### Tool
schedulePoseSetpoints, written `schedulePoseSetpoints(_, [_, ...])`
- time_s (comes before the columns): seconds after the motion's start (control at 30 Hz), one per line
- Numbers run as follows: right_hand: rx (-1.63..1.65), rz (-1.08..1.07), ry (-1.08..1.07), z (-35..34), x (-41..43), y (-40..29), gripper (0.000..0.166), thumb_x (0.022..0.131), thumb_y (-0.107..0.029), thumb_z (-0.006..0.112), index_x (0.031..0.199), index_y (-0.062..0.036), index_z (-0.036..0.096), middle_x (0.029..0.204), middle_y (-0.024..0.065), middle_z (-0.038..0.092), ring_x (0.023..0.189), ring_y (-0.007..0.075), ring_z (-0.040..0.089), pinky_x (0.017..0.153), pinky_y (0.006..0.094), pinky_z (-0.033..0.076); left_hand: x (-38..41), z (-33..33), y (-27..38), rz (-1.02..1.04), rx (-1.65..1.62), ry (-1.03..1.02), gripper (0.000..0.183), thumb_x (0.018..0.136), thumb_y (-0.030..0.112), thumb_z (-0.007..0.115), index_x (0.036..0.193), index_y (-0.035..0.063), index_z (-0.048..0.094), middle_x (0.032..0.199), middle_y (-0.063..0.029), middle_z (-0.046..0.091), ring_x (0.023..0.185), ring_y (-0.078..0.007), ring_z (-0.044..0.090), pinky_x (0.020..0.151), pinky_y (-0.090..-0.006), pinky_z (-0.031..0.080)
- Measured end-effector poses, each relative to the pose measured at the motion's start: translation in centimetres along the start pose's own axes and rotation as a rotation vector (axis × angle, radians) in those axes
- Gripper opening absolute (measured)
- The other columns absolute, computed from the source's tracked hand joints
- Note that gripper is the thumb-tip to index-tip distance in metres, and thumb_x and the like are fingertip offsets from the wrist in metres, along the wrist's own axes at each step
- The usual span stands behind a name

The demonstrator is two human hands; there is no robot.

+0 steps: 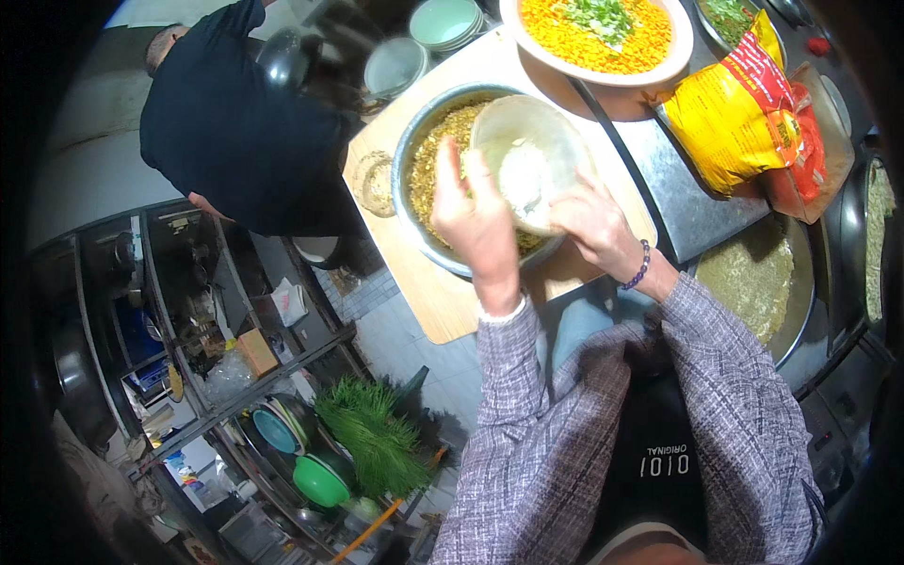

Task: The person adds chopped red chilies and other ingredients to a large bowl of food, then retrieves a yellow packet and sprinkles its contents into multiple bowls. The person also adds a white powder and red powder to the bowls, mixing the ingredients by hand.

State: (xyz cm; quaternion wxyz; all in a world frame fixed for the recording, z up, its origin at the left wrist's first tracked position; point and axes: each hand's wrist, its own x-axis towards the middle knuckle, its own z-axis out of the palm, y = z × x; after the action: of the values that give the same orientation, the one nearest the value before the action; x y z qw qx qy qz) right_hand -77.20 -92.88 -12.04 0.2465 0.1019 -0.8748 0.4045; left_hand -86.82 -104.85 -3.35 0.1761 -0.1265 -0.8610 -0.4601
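Observation:
My right hand [593,219] grips the lower right rim of a translucent bowl [487,127] with white powder [526,176] in it. The bowl is tilted over a large metal basin [405,205] that holds a chopped yellow-brown mixture [432,183]. Above that mixture, at the bowl's left side, my left hand [473,205] has its fingers raised and apart, slightly blurred, with nothing seen in it. The basin stands on a light wooden board [452,311]; part of its contents is hidden by the bowl and hands.
A wide bowl of orange bits and chopped greens [600,35] stands at the top. Right of it are a yellow bag [727,120] and a metal pan of pale mixture [748,275]. A person in black [240,127] bends at the left, beyond the board.

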Motion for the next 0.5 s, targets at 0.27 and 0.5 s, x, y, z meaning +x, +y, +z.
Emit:
schedulePoseSetpoints(0.27, [1.556,0.862,0.339,3.6,1.8,3.4,0.020,0.094,-0.012,0.057,0.110,-0.0003,0.058,0.103,0.0064,0.062,0.097,0.0158,0.060,0.090,0.0307,0.048,-1.2,-2.5,-5.7,-0.288,-0.339,0.018,0.036,0.100,0.022,0.046,0.123,-0.0051,0.054,0.116,-0.0133,0.060,0.110,-0.0189,0.056,0.092,-0.0332,0.044])
schedulePoseSetpoints(0.5, [2.164,1.006,0.503,3.9,2.1,3.1,0.037,0.096,-0.016,0.054,0.129,-0.0021,0.045,0.131,0.0165,0.051,0.124,0.0292,0.047,0.107,0.0508,0.037,-2.9,-1.2,-9.7,-0.694,-0.762,-0.034,0.055,0.101,0.033,0.041,0.137,-0.0085,0.035,0.138,-0.0259,0.042,0.131,-0.0322,0.041,0.108,-0.0402,0.035])
